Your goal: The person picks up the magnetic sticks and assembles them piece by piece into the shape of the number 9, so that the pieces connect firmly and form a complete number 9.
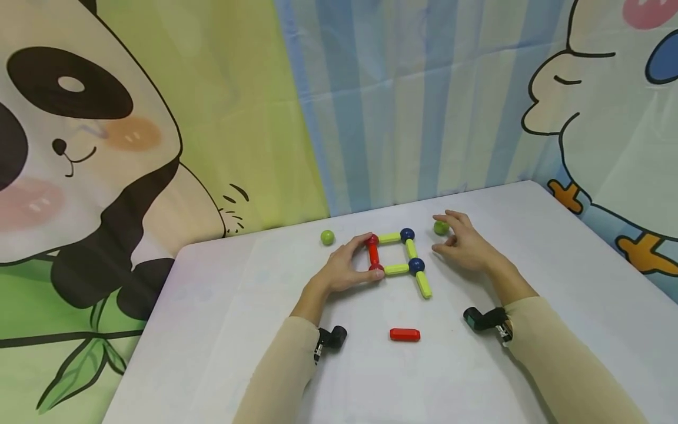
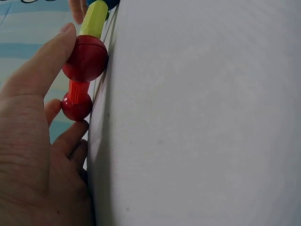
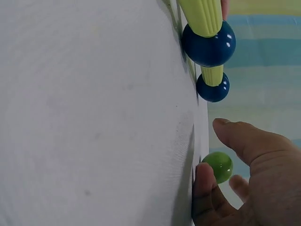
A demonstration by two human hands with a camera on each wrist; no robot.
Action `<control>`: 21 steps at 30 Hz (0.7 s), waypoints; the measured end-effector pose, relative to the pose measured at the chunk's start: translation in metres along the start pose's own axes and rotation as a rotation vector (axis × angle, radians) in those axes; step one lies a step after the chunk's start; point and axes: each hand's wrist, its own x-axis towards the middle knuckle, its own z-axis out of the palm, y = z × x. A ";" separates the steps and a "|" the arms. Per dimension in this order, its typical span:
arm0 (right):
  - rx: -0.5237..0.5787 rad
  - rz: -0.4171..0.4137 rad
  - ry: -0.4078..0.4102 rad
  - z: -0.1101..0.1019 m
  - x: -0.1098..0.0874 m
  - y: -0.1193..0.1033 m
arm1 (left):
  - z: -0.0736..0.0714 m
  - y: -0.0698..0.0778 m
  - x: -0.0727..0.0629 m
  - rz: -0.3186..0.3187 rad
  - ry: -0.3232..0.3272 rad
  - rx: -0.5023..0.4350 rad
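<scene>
A square of magnetic rods and balls lies on the table: a red rod (image 1: 374, 255) between two red balls, yellow-green rods (image 1: 396, 270) on the other sides, and blue balls (image 1: 416, 266) at the right corners. One more yellow-green rod (image 1: 424, 285) sticks out toward the near side. My left hand (image 1: 341, 270) holds the red side, thumb at the near red ball (image 2: 85, 59), fingers at the far one (image 2: 76, 107). Right of the square, my right hand (image 1: 468, 244) has its fingers spread around a green ball (image 3: 219, 165); its thumb is apart from the ball.
A second green ball (image 1: 327, 237) lies beyond my left hand. Nearer to me, a loose red rod (image 1: 405, 335) rests on the white table (image 1: 222, 330). Behind the table's far edge hangs a printed curtain (image 1: 371, 106).
</scene>
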 end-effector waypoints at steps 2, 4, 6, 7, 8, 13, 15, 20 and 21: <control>-0.005 0.031 -0.027 -0.002 -0.001 0.001 | 0.002 0.001 0.000 -0.003 -0.001 -0.002; 0.000 0.046 -0.043 -0.003 -0.003 0.000 | 0.003 0.002 0.000 -0.004 -0.004 -0.005; 0.006 0.057 -0.048 -0.003 -0.005 0.001 | 0.004 0.003 0.000 -0.002 -0.004 -0.009; 0.006 0.062 -0.048 -0.004 -0.006 0.001 | 0.004 0.004 0.000 -0.001 -0.003 -0.012; 0.005 0.066 -0.048 -0.004 -0.007 0.002 | 0.005 0.004 0.000 0.000 -0.002 -0.013; -0.015 0.067 -0.055 -0.002 -0.012 0.006 | 0.007 0.002 0.000 -0.004 -0.005 -0.017; -0.022 0.045 -0.055 -0.001 -0.013 0.005 | 0.006 0.002 -0.001 0.002 -0.001 -0.013; -0.031 0.016 -0.052 0.002 -0.013 -0.001 | 0.001 0.002 0.000 0.026 0.029 0.009; -0.033 0.019 -0.054 0.002 -0.014 -0.002 | 0.001 0.002 0.000 0.029 0.033 0.010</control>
